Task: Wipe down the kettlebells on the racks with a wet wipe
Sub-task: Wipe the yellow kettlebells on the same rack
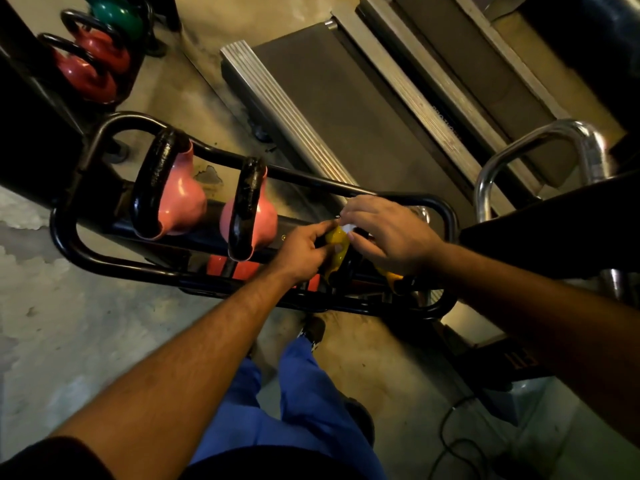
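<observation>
A black tubular rack (69, 244) holds two pink kettlebells (183, 199) (263, 216) with black handles on its top tier. To their right sits a yellow kettlebell (337, 244). My left hand (306, 249) grips the yellow kettlebell from the left. My right hand (384, 230) is over it, pinching a white wet wipe (348, 227) against its top; most of the wipe is hidden under my fingers. A second yellow kettlebell (391, 277) peeks out under my right wrist. Red kettlebells (221, 266) sit on the lower tier.
Another rack at the top left carries two red kettlebells (86, 67) and a green one (121, 15). Treadmill decks (332, 98) lie beyond the rack. A chrome rail (554, 140) curves at the right. My legs in blue trousers (304, 393) stand on the concrete floor.
</observation>
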The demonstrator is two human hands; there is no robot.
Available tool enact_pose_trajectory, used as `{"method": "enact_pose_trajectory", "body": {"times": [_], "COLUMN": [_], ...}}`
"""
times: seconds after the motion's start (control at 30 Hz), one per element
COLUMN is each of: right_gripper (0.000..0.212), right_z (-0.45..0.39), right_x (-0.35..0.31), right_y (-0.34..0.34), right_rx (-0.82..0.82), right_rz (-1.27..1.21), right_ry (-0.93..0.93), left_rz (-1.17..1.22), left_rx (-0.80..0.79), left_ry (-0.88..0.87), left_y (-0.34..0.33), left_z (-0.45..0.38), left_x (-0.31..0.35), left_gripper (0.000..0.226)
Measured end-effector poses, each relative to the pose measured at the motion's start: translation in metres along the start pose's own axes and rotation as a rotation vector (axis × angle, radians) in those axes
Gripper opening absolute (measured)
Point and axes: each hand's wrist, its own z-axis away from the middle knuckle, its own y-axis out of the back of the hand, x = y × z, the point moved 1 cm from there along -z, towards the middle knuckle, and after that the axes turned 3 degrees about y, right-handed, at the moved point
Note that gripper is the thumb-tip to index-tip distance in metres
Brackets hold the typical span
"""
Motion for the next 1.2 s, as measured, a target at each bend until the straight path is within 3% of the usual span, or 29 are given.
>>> {"method": "enact_pose_trajectory", "body": {"times": [0.27, 0.5, 0.77, 0.93, 1.03, 1.2], "right_gripper": [0.031, 0.049, 0.045, 0.053, 0.048, 0.049], "right_z": [0.018, 0.043, 0.037, 0.044, 0.033, 0.041], "right_x": [-0.020, -0.048, -0.028, -0.032, -0.021, -0.040], "right_y": [-0.006, -0.032, -0.035, -0.046, -0.030, -0.039], "right_rx": [0.065, -0.118, -0.016, -0.028, 0.075, 0.057], "right_rz": [0.101, 0.327, 0.482, 0.535, 0.539, 0.452], "right_ry": [0.188, 0.247, 0.243, 0.428, 0.386, 0.330], "left_rz": [0.012, -0.004, 0.010, 0.009, 0.019, 0.001], "left_rx": [0.039, 0.022, -0.030, -0.025, -0.030, -0.032], "left_ry": [-0.015, 0.009, 0.019, 0.026, 0.029, 0.024], "left_y": [-0.003, 0.000, 0.005, 0.004, 0.006, 0.005], "left_z": [-0.005, -0.006, -0.008, -0.004, -0.010, -0.012], "left_x": [0.003, 0.002, 0.006, 0.001, 0.002, 0.001], "left_gripper": [0.048, 0.051, 0.045, 0.049, 0.046, 0.046]}}
